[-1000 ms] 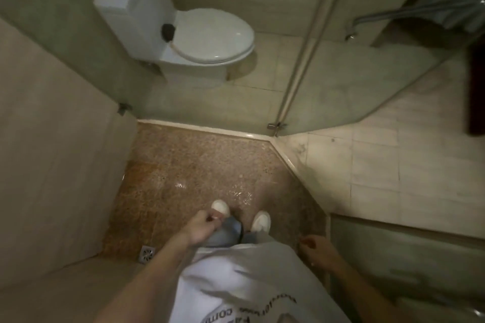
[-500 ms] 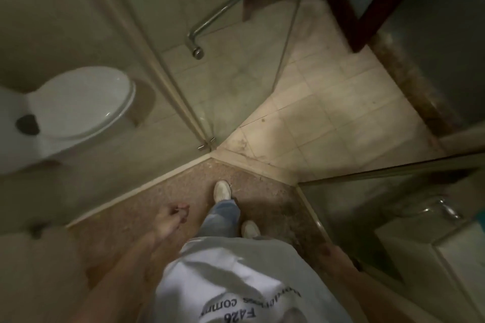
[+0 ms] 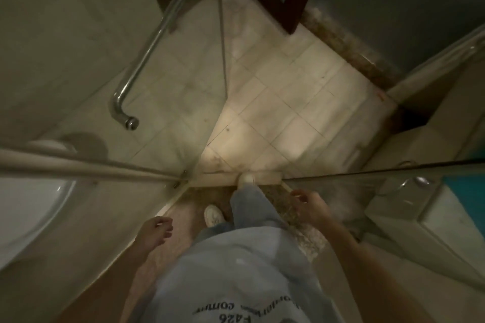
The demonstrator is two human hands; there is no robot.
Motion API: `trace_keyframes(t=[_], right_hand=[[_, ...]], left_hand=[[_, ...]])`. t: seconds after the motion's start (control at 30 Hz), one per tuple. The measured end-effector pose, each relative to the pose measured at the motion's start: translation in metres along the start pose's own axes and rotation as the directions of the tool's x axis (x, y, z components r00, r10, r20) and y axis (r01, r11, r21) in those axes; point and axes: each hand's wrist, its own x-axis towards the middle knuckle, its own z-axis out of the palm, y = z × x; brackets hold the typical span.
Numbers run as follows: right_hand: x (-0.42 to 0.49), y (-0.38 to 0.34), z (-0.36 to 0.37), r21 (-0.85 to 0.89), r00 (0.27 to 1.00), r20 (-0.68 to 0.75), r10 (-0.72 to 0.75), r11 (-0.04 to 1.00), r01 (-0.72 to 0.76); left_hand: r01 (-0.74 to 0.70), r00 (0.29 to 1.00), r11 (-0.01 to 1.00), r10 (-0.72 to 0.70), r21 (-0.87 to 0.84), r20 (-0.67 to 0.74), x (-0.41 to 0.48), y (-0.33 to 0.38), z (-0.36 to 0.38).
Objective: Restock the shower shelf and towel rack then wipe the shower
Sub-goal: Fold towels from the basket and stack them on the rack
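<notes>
Head view, looking down.

- Brown speckled stone shower floor [image 3: 199,195]: located underfoot at lower centre and bounded ahead by a pale raised curb [image 3: 217,178].
- Clear glass door [image 3: 183,102]: stood open over the pale square-tiled bathroom floor [image 3: 283,102], its free edge running up-frame from near the curb.
- Chrome tubular handle [image 3: 154,42]: mounted on that door, long axis from upper right to lower left.
- Fixed glass panel [image 3: 367,173]: set to the right of the curb. Open tile is seen between it and the door's edge.
- White shoe [image 3: 246,178]: placed on the curb.
- Left hand [image 3: 154,231]: held over the shower floor's left edge, fingers loosely curled, nothing held.
- Right hand [image 3: 309,204]: held beside the fixed panel's end, fingers loosely curled, nothing held. Contact with the glass cannot be told.
- White toilet [image 3: 31,207]: seen through glass at left.
</notes>
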Motion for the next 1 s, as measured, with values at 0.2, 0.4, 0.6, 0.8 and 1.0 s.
trace_keyframes(t=[0.2,0.4,0.6,0.8,1.0], right_hand=[[0.025,0.003,-0.017,0.156,0.994,0.013,0.111,0.981,-0.111],[0.053,0.039,-0.015,0.348,0.908,0.126,0.398,0.840,-0.417],[0.074,0.020,-0.046,0.515,0.908,0.107,0.406,0.758,-0.400],[0.099,-0.016,-0.080,0.713,0.920,0.073,0.385,0.625,-0.318],[0.119,-0.024,-0.089,0.850,0.858,0.049,0.512,0.430,-0.305]], left_hand=[[-0.044,0.998,0.997,0.040,0.069,0.055,0.039,0.118,0.025],[-0.241,0.965,0.944,0.208,0.227,0.160,0.069,0.281,0.055],[-0.370,0.928,0.884,0.339,0.285,0.152,0.084,0.441,0.084],[-0.493,0.861,0.832,0.423,0.255,0.283,0.073,0.553,0.123],[-0.499,0.852,0.804,0.386,0.324,0.354,0.097,0.606,0.161]])
